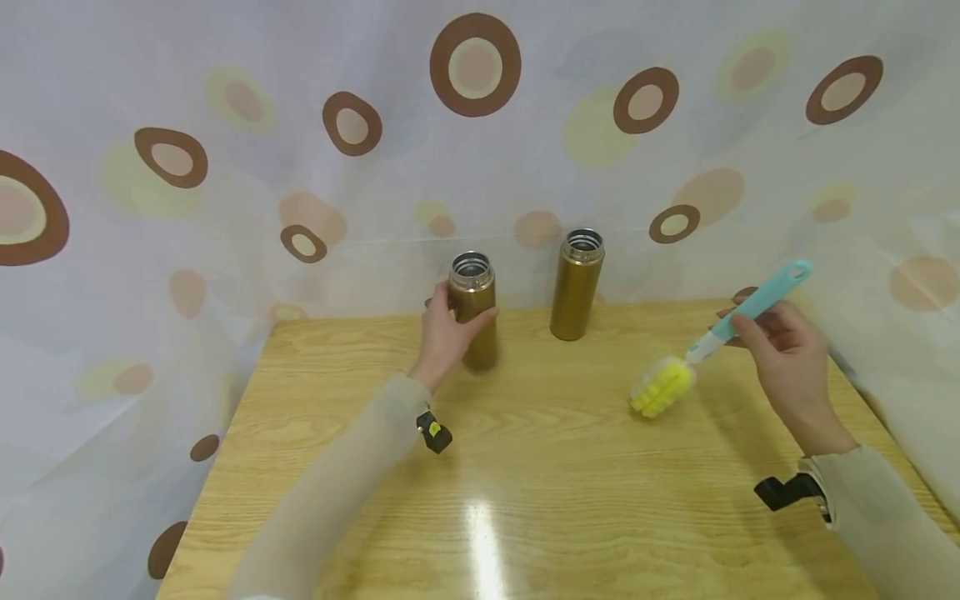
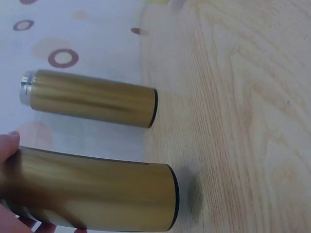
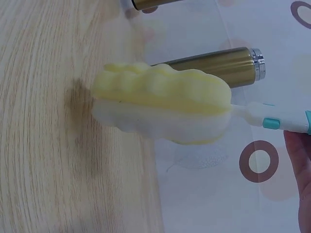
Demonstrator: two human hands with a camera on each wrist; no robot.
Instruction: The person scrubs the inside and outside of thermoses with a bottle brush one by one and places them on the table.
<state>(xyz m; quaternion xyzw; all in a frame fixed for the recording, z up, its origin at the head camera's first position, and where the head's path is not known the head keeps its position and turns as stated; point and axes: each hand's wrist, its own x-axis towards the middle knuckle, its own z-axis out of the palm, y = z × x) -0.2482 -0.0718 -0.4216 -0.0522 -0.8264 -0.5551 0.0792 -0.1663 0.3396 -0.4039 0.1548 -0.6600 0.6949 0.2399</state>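
The left hand (image 1: 444,337) is gripping a gold bottle (image 1: 472,302), whose long axis is running near upright, mouth facing up. The right hand (image 1: 795,358) is holding a brush (image 1: 722,330) aslant above the table's right side, its yellow-and-white sponge head (image 1: 663,387) pointing down and leftward, its teal handle (image 1: 772,290) slanting up and rightward. Between the hands, a second bottle (image 1: 576,292) is standing upright by the far edge of the glossy wood-grain table (image 1: 570,475). Behind, a white sheet (image 1: 525,158) is showing brown rings and pale spots.

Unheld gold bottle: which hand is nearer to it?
Left. The left hand grips the other bottle, just left of the unheld bottle; the right hand, holding the brush, is farther off to its right.
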